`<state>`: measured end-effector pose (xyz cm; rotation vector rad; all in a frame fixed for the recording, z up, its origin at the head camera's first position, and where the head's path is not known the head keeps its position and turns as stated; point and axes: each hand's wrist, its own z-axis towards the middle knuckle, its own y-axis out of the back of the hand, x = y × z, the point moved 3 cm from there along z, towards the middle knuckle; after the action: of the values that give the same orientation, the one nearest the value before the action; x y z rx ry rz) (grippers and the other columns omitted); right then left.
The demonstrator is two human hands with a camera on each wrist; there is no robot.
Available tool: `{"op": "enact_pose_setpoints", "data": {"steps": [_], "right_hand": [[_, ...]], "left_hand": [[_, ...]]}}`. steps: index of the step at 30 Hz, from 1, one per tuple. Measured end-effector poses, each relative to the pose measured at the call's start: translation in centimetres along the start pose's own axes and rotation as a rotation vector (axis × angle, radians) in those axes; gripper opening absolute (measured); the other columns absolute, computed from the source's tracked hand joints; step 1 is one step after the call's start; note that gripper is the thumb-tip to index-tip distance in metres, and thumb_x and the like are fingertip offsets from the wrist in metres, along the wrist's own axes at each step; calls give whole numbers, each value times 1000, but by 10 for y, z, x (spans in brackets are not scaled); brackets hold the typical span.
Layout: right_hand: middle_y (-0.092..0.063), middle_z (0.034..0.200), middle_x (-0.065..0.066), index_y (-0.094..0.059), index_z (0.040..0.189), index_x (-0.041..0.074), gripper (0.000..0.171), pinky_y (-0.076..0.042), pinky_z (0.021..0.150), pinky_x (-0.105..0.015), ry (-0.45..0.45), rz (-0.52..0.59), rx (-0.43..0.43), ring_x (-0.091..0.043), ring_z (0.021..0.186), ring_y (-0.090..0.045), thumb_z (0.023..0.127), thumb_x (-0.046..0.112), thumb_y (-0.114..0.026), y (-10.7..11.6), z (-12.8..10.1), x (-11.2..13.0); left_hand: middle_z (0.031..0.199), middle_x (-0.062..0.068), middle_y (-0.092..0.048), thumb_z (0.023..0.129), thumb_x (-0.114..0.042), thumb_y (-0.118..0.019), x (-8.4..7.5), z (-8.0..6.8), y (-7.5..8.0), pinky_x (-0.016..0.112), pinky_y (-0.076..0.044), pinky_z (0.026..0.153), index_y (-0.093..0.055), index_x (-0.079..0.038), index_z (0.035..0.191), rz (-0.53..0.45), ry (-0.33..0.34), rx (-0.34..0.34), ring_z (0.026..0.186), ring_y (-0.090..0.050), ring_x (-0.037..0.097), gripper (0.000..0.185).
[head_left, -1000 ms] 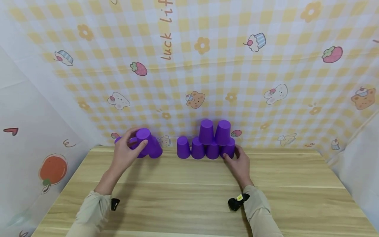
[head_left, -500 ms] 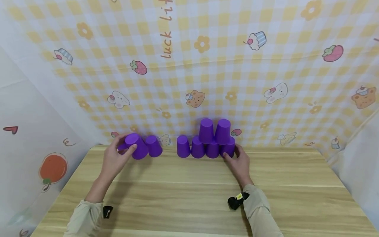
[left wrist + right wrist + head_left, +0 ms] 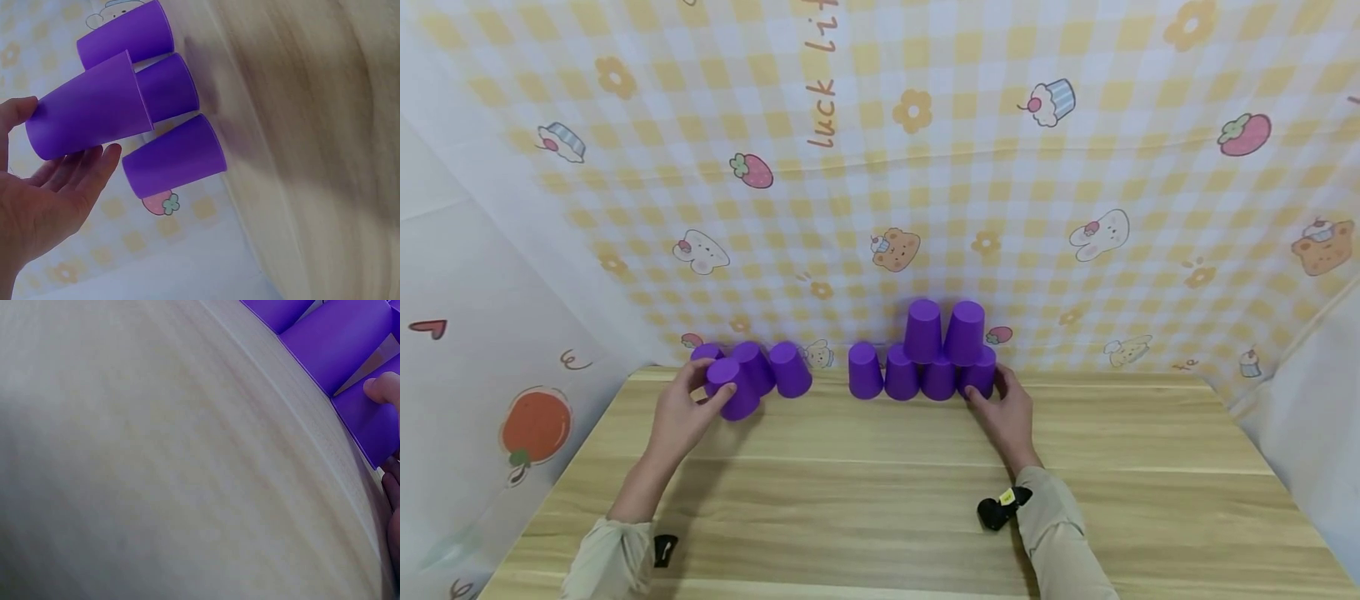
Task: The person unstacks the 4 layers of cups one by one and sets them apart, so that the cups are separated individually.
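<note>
My left hand (image 3: 715,400) grips a purple cup (image 3: 732,389) upside down, in front of three more purple cups (image 3: 790,369) standing at the table's back left. In the left wrist view the held cup (image 3: 87,125) lies between thumb and fingers of my left hand (image 3: 62,134), beside the three others (image 3: 175,156). To the right stands a row of several purple cups (image 3: 901,375) with two cups (image 3: 922,331) on top. My right hand (image 3: 988,390) holds the rightmost bottom cup (image 3: 979,372); its thumb (image 3: 381,387) presses that cup (image 3: 369,419).
The cups stand along the back edge of a light wooden table (image 3: 880,500), against a yellow checked backdrop (image 3: 925,167) with cartoon prints. A white side wall (image 3: 475,333) closes the left, another the right.
My left hand has carried its cup left and down, from above the left group to the table in front of it. The right hand and the pyramid have not moved.
</note>
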<state>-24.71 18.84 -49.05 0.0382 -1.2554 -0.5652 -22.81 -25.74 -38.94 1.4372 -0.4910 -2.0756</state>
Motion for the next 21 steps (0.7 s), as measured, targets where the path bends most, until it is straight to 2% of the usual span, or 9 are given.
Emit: {"op": "enact_pose_setpoints", "data": {"steps": [7, 14, 21], "right_hand": [[-52, 114, -10, -48, 117, 8, 58, -38, 91, -29, 9, -11, -10, -21, 107, -47, 68, 28, -72, 0, 0, 0], [-52, 115, -10, -47, 118, 8, 58, -37, 91, -29, 1, -13, -8, -21, 108, -46, 69, 28, -71, 0, 1, -1], [-51, 115, -9, -47, 118, 9, 58, -37, 91, -28, -11, -16, -12, -19, 108, -46, 68, 28, -71, 0, 0, -1]], "left_hand": [[102, 21, -55, 77, -25, -64, 9, -2, -1, 26, -50, 66, -45, 0, 111, 63, 50, 8, 94, -52, 30, 46], [97, 22, -56, 74, -23, -66, 17, -3, -2, 45, -40, 77, -46, 1, 106, 82, 77, -16, 91, -52, 32, 45], [94, 24, -56, 74, -20, -66, 22, -3, -1, 47, -37, 79, -46, 2, 105, 81, 83, -21, 89, -52, 34, 43]]}}
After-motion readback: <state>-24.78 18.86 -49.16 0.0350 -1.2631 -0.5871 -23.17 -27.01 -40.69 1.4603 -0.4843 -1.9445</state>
